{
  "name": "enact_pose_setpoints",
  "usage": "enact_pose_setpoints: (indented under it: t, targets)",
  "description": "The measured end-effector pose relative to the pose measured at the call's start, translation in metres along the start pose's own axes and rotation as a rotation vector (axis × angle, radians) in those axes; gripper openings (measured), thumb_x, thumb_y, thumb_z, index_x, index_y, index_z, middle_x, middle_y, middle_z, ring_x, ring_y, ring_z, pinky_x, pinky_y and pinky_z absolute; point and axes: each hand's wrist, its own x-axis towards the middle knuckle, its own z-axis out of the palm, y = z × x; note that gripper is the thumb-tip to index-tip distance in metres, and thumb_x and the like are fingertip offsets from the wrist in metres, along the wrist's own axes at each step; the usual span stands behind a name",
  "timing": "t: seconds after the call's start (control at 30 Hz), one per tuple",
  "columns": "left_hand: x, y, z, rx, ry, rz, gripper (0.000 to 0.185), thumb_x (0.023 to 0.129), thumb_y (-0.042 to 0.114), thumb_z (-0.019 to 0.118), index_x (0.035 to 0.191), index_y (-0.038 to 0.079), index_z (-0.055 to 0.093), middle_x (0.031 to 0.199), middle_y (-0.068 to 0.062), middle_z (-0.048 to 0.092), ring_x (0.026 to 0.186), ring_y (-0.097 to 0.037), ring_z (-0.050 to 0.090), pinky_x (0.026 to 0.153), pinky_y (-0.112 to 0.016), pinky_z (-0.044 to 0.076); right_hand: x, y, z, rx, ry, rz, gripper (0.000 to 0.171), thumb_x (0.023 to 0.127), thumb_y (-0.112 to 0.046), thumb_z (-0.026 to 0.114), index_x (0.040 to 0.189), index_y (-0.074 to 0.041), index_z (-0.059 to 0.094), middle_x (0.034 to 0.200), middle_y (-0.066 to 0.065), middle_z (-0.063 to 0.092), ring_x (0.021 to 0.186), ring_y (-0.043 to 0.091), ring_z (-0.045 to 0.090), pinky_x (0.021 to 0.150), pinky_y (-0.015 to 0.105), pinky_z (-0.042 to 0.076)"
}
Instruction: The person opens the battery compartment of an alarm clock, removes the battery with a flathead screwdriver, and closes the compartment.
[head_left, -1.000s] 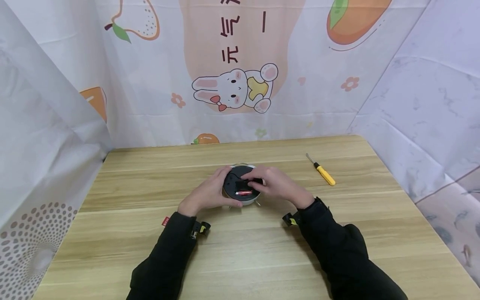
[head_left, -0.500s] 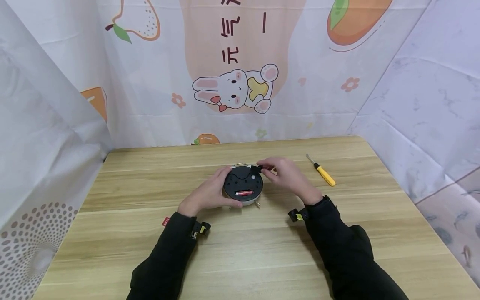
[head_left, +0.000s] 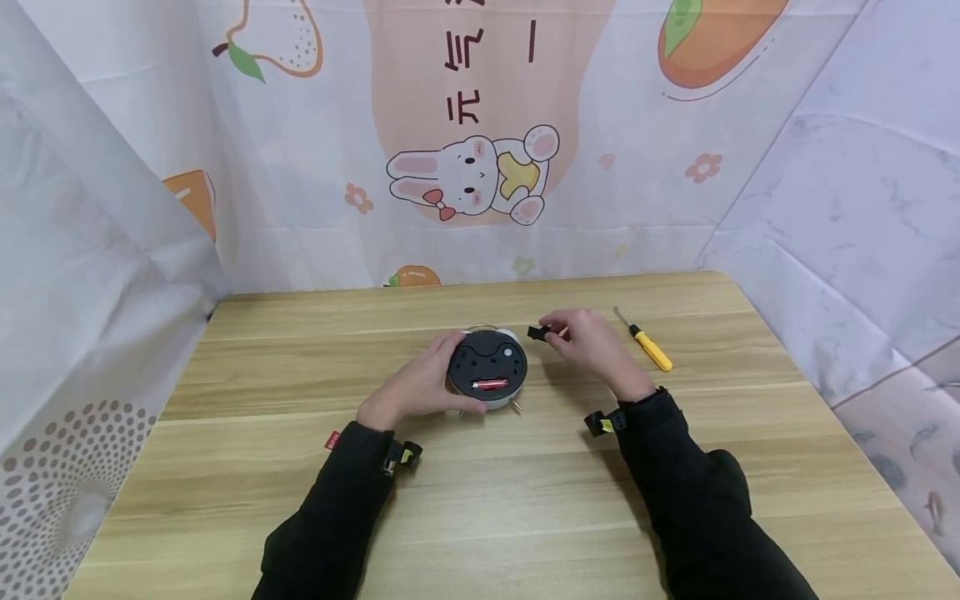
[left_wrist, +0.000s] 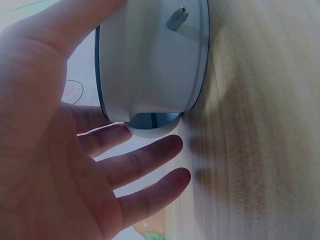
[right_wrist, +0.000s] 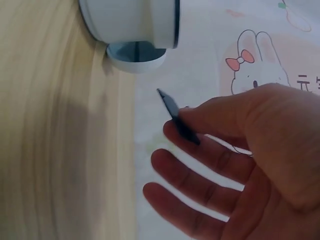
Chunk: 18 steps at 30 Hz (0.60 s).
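Note:
A round alarm clock (head_left: 487, 371) lies face down on the wooden table (head_left: 480, 500), black back up, with a red battery (head_left: 489, 384) showing in its open compartment. My left hand (head_left: 417, 383) cups the clock's left side; the left wrist view shows its white casing (left_wrist: 150, 55) against my thumb and palm. Just right of the clock, my right hand (head_left: 588, 343) pinches a small black battery cover (head_left: 536, 332) between thumb and forefinger, lifted clear of the clock. The right wrist view shows the cover (right_wrist: 177, 115) edge-on, with the clock (right_wrist: 135, 22) above.
A yellow-handled screwdriver (head_left: 645, 342) lies on the table to the right of my right hand. Printed cloth walls close in the back and both sides. The table's near half is bare wood.
My right hand has lifted the black cover off the clock's back and carried it to the right, uncovering the battery compartment. The left hand stayed on the clock.

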Motion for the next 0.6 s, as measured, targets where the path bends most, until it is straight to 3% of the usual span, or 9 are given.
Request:
enact_pose_setpoints:
  t: [0.6]
  targets:
    - [0.000,-0.001,0.000,-0.008,-0.004,0.003,0.119,0.069,0.056,0.091,0.160,0.013,0.026,0.159,-0.005,0.031,0.137,-0.028,0.043,0.109,-0.049,0.040,0.000,0.014,0.010,-0.054,-0.110,0.115,0.026,0.098,-0.006,0.065,0.122,0.001,0.071,0.105,0.016,0.073,0.093,0.026,0.068,0.076,0.040,0.053]
